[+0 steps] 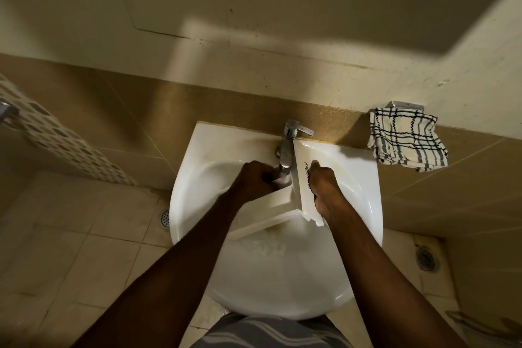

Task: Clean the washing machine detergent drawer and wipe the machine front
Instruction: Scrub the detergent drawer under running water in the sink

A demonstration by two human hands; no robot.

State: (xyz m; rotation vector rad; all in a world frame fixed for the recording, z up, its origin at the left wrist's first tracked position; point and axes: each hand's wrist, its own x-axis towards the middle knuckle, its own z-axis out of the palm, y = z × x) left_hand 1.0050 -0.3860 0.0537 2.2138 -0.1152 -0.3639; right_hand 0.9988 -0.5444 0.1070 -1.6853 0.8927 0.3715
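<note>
Beyond striped shorts (271, 333), right fingers (320, 174) grip the drawer (302, 195); left fingers (254, 174) clutch a dark tool (267, 177) inside it.

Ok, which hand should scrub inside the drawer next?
Left. The left hand is in the drawer under the tap, gripping a small dark object, possibly a brush. The right hand grips the drawer's front, steadying it over the sink.
</note>
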